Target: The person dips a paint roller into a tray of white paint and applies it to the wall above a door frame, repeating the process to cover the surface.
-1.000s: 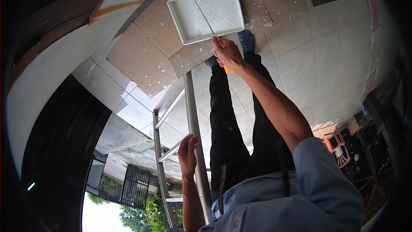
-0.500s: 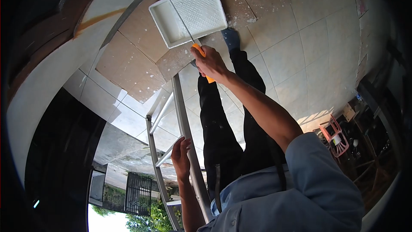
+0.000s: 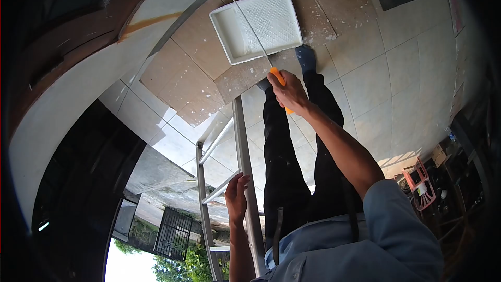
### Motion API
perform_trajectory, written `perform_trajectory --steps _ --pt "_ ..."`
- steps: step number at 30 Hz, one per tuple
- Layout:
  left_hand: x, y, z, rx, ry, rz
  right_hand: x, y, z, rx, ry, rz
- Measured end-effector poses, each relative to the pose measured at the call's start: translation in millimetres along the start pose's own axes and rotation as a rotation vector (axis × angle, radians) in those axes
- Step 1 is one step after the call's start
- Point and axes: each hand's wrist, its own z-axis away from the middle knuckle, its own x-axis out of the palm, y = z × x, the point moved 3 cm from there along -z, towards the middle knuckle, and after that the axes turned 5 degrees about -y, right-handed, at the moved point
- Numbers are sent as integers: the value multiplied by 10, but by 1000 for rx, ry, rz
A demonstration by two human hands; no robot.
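Note:
My right hand (image 3: 288, 91) is wrapped round the orange handle of a paint roller (image 3: 250, 24). Its thin metal rod crosses above the white paint tray (image 3: 228, 35), and the white roller head lies beyond the tray, overlapping the foot of the wall. White paint coats the tray's ridged slope. Beside the rail of a metal ladder (image 3: 242, 146), my left hand (image 3: 236, 198) is raised with its fingers loosely bent and nothing visible in them.
Paint-spattered brown sheets (image 3: 180, 81) cover part of the tiled floor (image 3: 365, 73) under the tray. A pale wall (image 3: 68, 104) curves along the left. The ladder stands close by my legs. A pink plastic chair (image 3: 420, 184) is at the far right, near dark clutter.
The whole view has shifted, so the tray, ladder and both hands appear farther right and slightly lower. My right hand keeps hold of the paint roller; its place over the tray is nearly the same.

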Motion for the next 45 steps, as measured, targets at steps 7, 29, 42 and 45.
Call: perform_trajectory --steps 7,29,42,45 --pt "39 61 24 22 7 3 -150 44 253 -27 -40 -6" --pt "306 174 148 3 0 -42 -556 -207 -61 -62 -108 -198" --pt "508 326 145 -17 9 -39 -665 -257 -274 -39 -91 -111" --pt "598 305 60 -72 -14 -83 -793 -212 8 -36 -96 -124"
